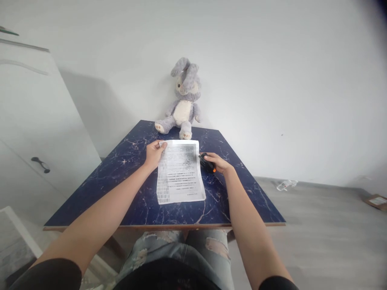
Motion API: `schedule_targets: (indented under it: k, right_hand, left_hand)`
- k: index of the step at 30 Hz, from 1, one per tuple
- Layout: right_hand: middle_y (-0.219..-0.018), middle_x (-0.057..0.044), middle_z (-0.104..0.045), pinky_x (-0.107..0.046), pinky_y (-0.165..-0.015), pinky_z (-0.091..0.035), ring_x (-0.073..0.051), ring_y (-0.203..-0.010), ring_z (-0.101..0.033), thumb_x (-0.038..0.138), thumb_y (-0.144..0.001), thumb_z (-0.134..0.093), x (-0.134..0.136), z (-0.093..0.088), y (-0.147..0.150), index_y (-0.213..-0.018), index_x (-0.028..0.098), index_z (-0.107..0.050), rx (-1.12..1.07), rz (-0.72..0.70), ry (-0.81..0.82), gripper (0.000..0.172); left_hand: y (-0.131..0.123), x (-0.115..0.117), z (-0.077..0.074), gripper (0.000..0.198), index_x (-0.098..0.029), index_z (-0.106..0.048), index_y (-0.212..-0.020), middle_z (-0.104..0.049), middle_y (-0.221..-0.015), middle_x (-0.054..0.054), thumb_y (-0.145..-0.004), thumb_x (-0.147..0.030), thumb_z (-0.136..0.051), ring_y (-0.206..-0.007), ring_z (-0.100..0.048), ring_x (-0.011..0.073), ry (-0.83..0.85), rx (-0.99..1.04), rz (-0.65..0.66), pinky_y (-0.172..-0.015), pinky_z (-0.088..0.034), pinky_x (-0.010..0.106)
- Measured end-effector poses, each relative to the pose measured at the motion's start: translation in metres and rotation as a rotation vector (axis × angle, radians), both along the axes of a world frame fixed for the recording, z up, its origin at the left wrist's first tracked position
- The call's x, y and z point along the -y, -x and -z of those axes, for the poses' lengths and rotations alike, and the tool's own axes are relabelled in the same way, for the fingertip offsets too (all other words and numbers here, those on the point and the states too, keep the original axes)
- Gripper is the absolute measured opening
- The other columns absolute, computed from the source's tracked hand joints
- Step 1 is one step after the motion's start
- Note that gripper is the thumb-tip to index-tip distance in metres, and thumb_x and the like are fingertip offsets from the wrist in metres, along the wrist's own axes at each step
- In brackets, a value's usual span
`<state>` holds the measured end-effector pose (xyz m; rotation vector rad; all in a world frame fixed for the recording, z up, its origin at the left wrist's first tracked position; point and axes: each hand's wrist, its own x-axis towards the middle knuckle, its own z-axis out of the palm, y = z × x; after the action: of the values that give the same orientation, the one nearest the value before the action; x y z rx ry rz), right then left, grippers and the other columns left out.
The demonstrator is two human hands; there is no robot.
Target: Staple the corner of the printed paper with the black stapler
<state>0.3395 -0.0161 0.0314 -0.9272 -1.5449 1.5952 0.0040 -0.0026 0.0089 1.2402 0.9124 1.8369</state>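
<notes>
Paper [181, 173] is pinched in the outstretched left hand [155, 154].

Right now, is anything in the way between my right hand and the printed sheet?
Only the black tool held in your right hand, at the right edge of the printed sheet; no other obstacle shows there. The plush rabbit sits beyond the sheet's far edge.
</notes>
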Motion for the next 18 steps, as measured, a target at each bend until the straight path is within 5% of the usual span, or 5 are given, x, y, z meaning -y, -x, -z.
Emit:
schedule_targets:
  k: [18]
  right_hand:
    - [-0.103,-0.009,-0.080,-0.032,-0.086,-0.061,-0.023,-0.088,-0.076,0.051,-0.081,-0.088,-0.0062,0.0023,-0.0021,-0.110,0.019,-0.080,0.022,-0.061,-0.034,0.044]
  left_hand:
    - [-0.0014,0.0018,-0.0044,0.042,-0.016,-0.077,-0.088,-0.076,-0.079,0.005,-0.068,-0.050,-0.093,-0.068,-0.066,0.0168,-0.020,0.057,-0.005,-0.068,-0.052,0.028]
